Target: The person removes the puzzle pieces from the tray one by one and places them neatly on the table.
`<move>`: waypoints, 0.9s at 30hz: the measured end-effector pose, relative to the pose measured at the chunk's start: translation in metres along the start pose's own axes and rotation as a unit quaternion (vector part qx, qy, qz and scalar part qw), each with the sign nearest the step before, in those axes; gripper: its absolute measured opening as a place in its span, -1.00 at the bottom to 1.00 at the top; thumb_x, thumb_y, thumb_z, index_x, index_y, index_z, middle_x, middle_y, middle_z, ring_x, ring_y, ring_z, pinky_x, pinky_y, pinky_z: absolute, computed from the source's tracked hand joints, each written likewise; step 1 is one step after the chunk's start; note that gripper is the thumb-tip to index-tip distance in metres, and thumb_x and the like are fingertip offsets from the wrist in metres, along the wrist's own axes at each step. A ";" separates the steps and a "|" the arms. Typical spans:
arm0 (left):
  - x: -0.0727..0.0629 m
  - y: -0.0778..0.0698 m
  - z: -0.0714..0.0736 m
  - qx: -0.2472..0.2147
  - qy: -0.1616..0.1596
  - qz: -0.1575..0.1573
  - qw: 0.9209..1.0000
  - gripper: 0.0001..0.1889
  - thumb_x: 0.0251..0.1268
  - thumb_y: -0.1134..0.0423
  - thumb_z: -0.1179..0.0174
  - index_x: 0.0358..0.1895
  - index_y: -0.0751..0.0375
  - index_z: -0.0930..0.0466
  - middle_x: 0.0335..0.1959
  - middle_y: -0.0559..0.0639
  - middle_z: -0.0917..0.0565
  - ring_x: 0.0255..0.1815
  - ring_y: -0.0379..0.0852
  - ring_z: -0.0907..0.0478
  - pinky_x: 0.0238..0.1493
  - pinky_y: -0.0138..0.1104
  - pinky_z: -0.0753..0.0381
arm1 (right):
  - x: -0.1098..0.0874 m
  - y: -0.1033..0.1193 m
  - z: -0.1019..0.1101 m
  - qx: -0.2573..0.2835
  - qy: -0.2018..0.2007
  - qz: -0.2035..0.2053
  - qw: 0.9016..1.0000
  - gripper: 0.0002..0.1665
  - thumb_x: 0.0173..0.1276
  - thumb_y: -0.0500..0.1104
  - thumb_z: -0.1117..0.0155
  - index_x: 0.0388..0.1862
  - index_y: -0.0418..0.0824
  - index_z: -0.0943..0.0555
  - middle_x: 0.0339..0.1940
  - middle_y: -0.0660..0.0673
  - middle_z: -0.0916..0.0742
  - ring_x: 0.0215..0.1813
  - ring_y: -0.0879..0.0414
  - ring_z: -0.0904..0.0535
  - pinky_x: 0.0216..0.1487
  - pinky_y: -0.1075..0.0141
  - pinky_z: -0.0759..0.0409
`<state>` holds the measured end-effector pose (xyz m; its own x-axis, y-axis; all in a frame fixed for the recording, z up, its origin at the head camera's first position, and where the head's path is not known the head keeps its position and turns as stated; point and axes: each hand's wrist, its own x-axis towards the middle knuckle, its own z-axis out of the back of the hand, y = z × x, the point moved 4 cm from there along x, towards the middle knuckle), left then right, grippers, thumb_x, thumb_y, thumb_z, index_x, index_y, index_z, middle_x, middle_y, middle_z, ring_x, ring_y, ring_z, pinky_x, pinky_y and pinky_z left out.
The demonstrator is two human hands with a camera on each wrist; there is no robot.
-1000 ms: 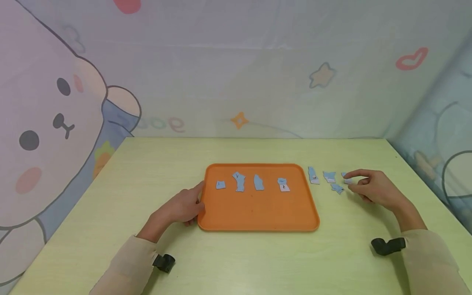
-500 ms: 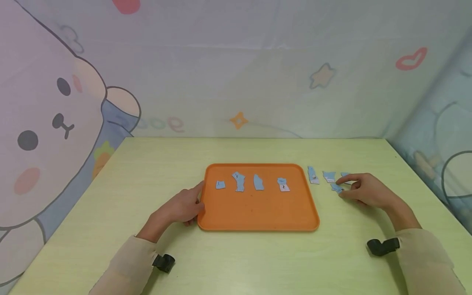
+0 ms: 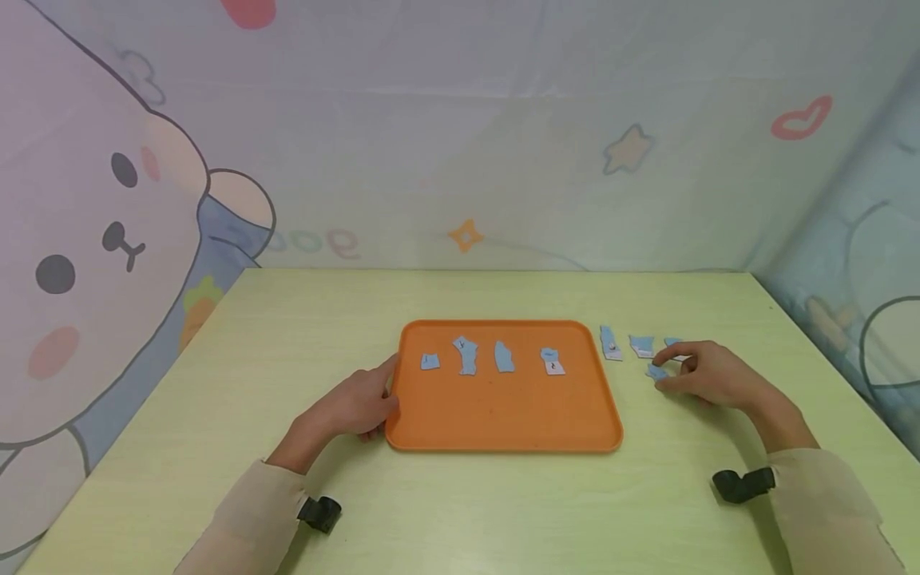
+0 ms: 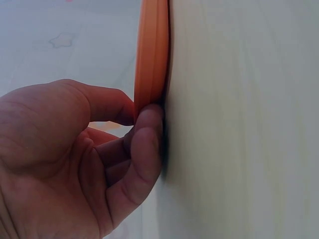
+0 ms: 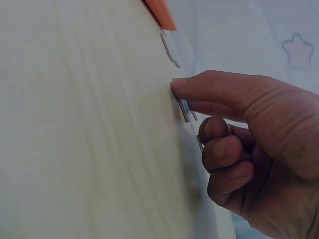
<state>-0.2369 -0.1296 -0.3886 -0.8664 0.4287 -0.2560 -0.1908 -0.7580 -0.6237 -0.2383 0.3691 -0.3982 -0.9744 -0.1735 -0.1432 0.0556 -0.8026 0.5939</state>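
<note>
My left hand (image 3: 359, 399) grips the left rim of an orange tray (image 3: 503, 423); in the left wrist view, thumb and curled fingers (image 4: 144, 149) are at its edge. Spaced along the tray's far part lie light blue, irregular puzzle pieces, one (image 3: 430, 362) small, another (image 3: 467, 356) forked at its top, a third (image 3: 504, 357) narrow, the rightmost (image 3: 552, 361) partly white. On the table right of the tray, my right hand (image 3: 711, 374) pinches a small blue puzzle piece (image 3: 656, 372) between thumb and index finger. Its other fingers are curled in.
Beside the right hand on the table lie more blue-and-white pieces: a tall one (image 3: 609, 343) near the tray, a wider one (image 3: 642, 345), and one (image 3: 674, 343) partly hidden behind the index finger. A printed cloth (image 3: 546, 160) hangs behind the table (image 3: 503, 511).
My right hand has moved left and toward me, from the partly hidden piece to the small one, which has shifted slightly nearer me. The left hand has stayed on the tray.
</note>
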 end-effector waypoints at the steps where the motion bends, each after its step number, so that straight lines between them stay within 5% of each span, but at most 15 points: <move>1: 0.000 0.000 0.000 0.001 0.000 -0.001 1.000 -0.20 0.47 0.40 0.06 0.73 0.30 0.10 -0.67 -0.01 -0.54 -0.72 -0.13 -0.47 -0.58 -0.29 -0.55 | 0.000 0.000 0.000 0.002 -0.002 0.003 1.000 -0.50 0.35 -0.07 -0.49 0.18 -0.29 -0.66 -0.61 0.04 -0.45 -0.63 0.20 -0.35 -0.50 0.32 -0.39; 27: 0.002 0.002 -0.001 0.007 0.000 -0.003 1.000 -0.20 0.47 0.40 0.06 0.73 0.31 0.12 -0.69 -0.03 -0.54 -0.73 -0.15 -0.47 -0.58 -0.31 -0.55 | -0.009 -0.039 0.025 -0.027 -0.118 -0.041 0.992 -0.39 0.56 0.01 -0.26 0.35 -0.42 -0.50 -0.72 0.02 -0.53 -0.66 0.12 -0.41 -0.47 0.26 -0.36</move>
<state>-0.2384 -0.1299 -0.3906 -0.8651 0.4329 -0.2534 -0.2017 -0.7627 -0.6145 -0.2371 0.4168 -0.4003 -0.9996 0.0262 0.0041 -0.0197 -0.8384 0.5447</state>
